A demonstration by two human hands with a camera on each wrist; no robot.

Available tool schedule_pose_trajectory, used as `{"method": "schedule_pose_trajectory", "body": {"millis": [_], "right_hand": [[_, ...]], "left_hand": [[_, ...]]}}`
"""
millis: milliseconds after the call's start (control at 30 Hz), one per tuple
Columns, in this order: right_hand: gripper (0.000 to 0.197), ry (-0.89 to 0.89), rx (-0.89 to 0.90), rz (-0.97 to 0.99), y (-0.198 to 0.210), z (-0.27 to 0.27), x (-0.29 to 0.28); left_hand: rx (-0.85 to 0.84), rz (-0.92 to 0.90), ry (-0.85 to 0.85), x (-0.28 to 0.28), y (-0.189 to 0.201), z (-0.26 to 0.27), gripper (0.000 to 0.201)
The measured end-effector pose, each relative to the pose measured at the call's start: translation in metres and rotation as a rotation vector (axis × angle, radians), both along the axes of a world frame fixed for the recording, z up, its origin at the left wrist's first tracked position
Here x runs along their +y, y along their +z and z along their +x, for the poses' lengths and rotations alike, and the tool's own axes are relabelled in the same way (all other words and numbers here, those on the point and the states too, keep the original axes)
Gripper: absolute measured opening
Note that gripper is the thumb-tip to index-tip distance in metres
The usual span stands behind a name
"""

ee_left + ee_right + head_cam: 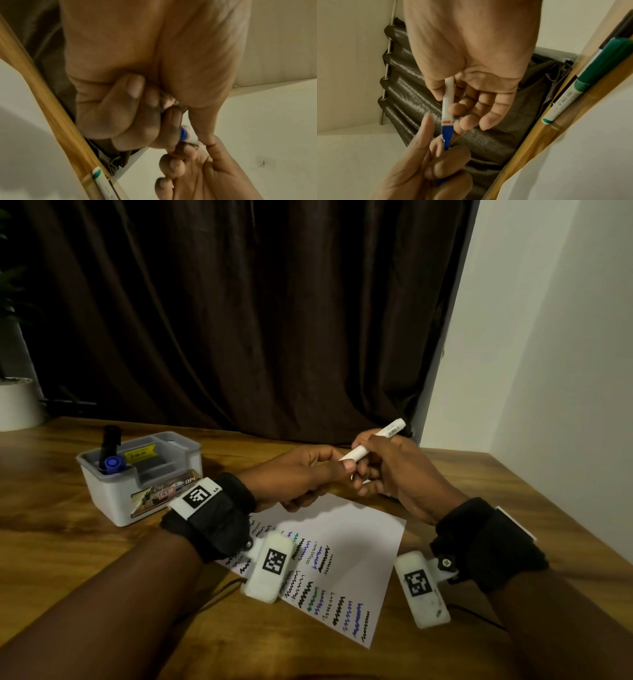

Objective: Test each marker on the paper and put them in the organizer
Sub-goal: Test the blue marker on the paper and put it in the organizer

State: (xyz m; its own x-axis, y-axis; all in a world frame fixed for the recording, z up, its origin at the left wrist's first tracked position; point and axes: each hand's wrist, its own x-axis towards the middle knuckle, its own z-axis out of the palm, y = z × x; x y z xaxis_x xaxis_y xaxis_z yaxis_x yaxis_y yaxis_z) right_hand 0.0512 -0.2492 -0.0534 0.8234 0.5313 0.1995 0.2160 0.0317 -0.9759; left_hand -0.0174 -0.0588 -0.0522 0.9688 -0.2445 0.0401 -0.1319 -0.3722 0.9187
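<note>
Right hand (394,470) grips white marker (376,438) barrel above paper (359,539), left hand (301,474) fingers pinching its blue cap (446,135); a sharp tug could jerk the marker loose onto the table (68,542), or ink the fingers.

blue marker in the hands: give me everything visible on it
The blue marker has a slim white barrel, plastic by its look, with a small orange band beside a blue cap. It is held tilted in the air above the paper. The right hand grips the barrel; the left hand grips the cap end. Whether the cap is fully seated cannot be told.
</note>
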Motion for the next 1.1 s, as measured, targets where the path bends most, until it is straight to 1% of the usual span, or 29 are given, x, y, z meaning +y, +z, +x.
{"method": "schedule_pose_trajectory", "body": {"millis": [100, 167, 267, 333, 400, 433, 467, 500, 633, 767, 833, 900, 967, 1100], "right_hand": [[0.031, 0.005, 0.09, 0.016, 0.004, 0.003, -0.003], [0.034, 0.072, 0.149, -0.031, 0.003, 0.003, -0.007], [0.038, 0.235, 0.213, -0.229, -0.003, -0.002, -0.011], [0.036, 0.324, 0.202, -0.347, -0.006, -0.005, -0.011], [0.034, 0.363, 0.2, -0.365, -0.007, -0.008, -0.009], [0.033, 0.365, 0.202, -0.361, -0.007, -0.008, -0.009], [0.033, 0.365, 0.203, -0.359, -0.007, -0.009, -0.008], [0.033, 0.364, 0.203, -0.359, -0.007, -0.009, -0.007], [0.033, 0.347, 0.193, -0.367, -0.009, -0.008, -0.005], [0.034, 0.331, 0.191, -0.355, -0.007, -0.01, -0.005], [0.027, 0.288, 0.127, -0.374, -0.006, -0.01, -0.007], [0.017, 0.235, 0.016, -0.424, -0.006, -0.007, -0.01], [0.01, 0.199, -0.055, -0.481, -0.006, -0.005, -0.013], [0.012, 0.207, -0.095, -0.602, 0.001, -0.002, -0.013]], "left_hand": [[0.021, 0.041, 0.051, 0.007, 0.004, 0.0, 0.046], [0.035, 0.021, 0.121, 0.012, 0.006, 0.001, 0.052], [0.065, 0.02, 0.223, 0.019, 0.006, 0.003, 0.06], [0.089, 0.058, 0.234, 0.024, 0.004, 0.005, 0.065], [0.127, 0.106, 0.232, 0.027, 0.003, 0.004, 0.075], [0.153, 0.126, 0.242, 0.028, 0.003, 0.004, 0.086], [0.177, 0.14, 0.251, 0.028, 0.004, 0.004, 0.091], [0.192, 0.146, 0.251, 0.028, 0.004, 0.004, 0.093], [0.221, 0.159, 0.225, 0.023, 0.0, 0.006, 0.087], [0.236, 0.172, 0.268, 0.02, -0.005, 0.008, 0.078], [0.242, 0.164, 0.281, 0.021, -0.005, 0.009, 0.073], [0.249, 0.169, 0.285, 0.022, -0.005, 0.01, 0.072], [0.256, 0.184, 0.284, 0.021, -0.007, 0.01, 0.072], [0.254, 0.193, 0.283, 0.021, -0.007, 0.009, 0.074]]}}
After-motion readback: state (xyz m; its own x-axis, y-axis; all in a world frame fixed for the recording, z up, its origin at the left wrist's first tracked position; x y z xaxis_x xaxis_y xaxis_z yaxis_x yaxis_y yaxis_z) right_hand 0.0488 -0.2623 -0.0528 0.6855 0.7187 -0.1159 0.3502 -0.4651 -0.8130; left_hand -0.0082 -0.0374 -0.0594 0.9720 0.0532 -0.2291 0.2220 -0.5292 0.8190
